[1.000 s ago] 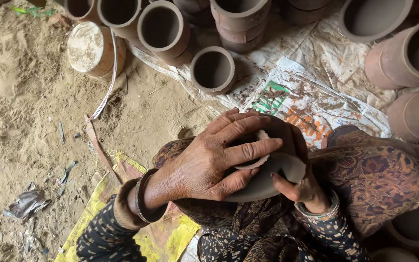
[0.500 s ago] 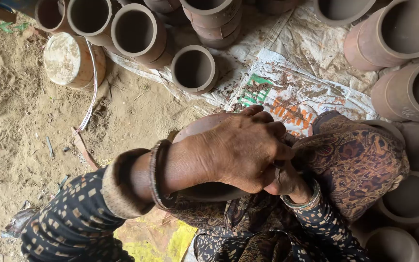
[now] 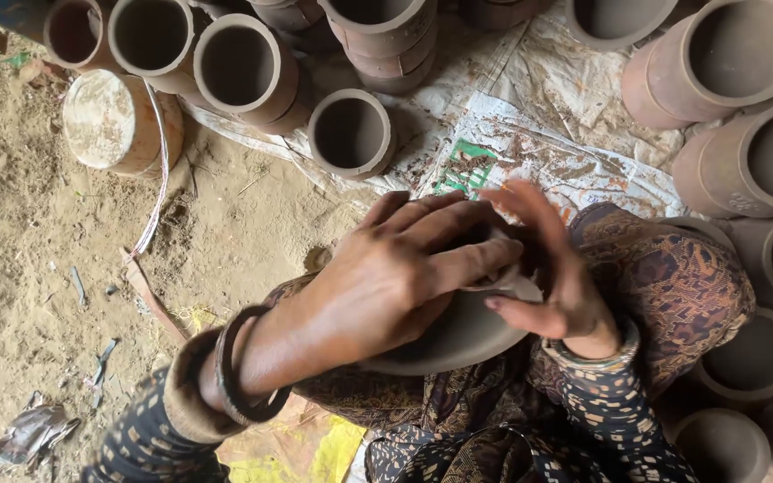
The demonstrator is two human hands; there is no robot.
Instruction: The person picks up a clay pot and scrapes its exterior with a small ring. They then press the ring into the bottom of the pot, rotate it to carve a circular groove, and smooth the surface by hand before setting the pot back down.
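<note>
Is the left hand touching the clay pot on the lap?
Touching. The head view shows the left hand spread flat over the grey clay pot, palm and fingers pressed on its surface with no gap.
</note>
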